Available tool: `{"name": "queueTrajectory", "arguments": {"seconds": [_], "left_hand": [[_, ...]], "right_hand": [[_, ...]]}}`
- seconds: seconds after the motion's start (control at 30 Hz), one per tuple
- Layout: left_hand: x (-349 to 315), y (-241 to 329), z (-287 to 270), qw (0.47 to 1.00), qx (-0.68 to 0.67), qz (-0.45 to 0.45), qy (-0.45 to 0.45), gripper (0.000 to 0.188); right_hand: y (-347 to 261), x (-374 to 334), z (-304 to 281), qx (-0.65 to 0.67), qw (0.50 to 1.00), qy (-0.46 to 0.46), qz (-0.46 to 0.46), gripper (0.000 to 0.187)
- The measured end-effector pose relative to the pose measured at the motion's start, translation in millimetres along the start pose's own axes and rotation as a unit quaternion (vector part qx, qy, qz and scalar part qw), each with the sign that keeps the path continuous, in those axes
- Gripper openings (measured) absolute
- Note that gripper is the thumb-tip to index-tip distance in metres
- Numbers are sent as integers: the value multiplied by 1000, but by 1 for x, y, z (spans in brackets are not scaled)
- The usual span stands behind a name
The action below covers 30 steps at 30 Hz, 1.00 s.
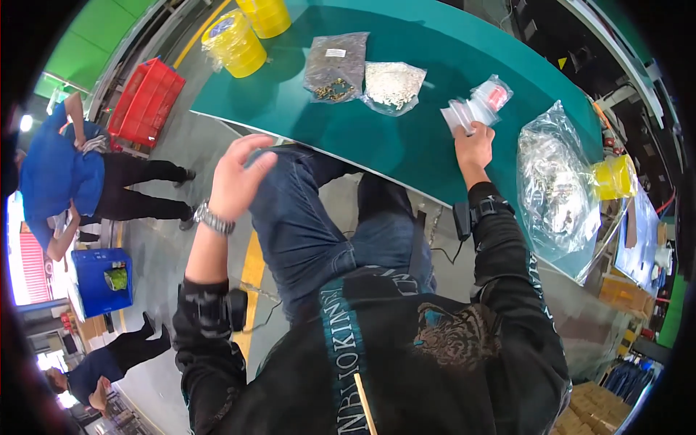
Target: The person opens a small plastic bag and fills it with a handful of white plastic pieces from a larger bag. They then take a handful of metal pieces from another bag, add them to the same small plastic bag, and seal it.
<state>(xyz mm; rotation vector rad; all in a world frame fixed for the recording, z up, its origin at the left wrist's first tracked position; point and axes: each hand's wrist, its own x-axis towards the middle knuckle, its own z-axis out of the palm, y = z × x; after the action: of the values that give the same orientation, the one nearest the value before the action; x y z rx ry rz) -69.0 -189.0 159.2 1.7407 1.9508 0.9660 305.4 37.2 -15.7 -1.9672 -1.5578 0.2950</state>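
Observation:
My right hand [475,150] reaches over the green table [312,134] with its fingers closed on small clear plastic bags [461,114]. Just beyond these lies another clear bag [500,88] with something red and white in it. Off the near table edge, above my leg, my left hand [243,177] is raised; its fingers are stretched out, the thumb apart, and nothing is in it. Toward the table's middle lie a bag of small white pieces [394,87] and a grey bag [336,61] with small brass-coloured pieces at its lower end.
Yellow tape rolls [235,47] stand at the table's far left. A large clear bag [557,181] lies at the right, beside another yellow roll [615,177]. Left on the floor are a red crate [147,101], a blue bin [103,283] and two people [72,167].

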Motion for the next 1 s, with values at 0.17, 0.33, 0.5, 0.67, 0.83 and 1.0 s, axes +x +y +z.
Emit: {"name": "queueTrajectory", "arguments": {"seconds": [0.17,0.33,0.5,0.67,0.83,1.0], "left_hand": [[0,-108,13,901,-252,-353,-12,45],[-19,-98,41,881,-374,-289,21,49],[-8,-80,38,869,-419,-265,15,45],[12,-103,49,841,-457,-290,-16,43],[36,-166,23,926,-196,-314,-77,41],[48,-156,43,964,-148,-207,-76,31]], "right_hand": [[17,-4,16,37,998,22,-49,48],[14,-2,9,17,998,19,-55,52],[19,-4,4,-7,999,15,-32,54],[21,0,13,60,990,107,-73,59],[32,23,20,126,979,159,27,69],[26,67,4,57,993,-8,102,80]]}}
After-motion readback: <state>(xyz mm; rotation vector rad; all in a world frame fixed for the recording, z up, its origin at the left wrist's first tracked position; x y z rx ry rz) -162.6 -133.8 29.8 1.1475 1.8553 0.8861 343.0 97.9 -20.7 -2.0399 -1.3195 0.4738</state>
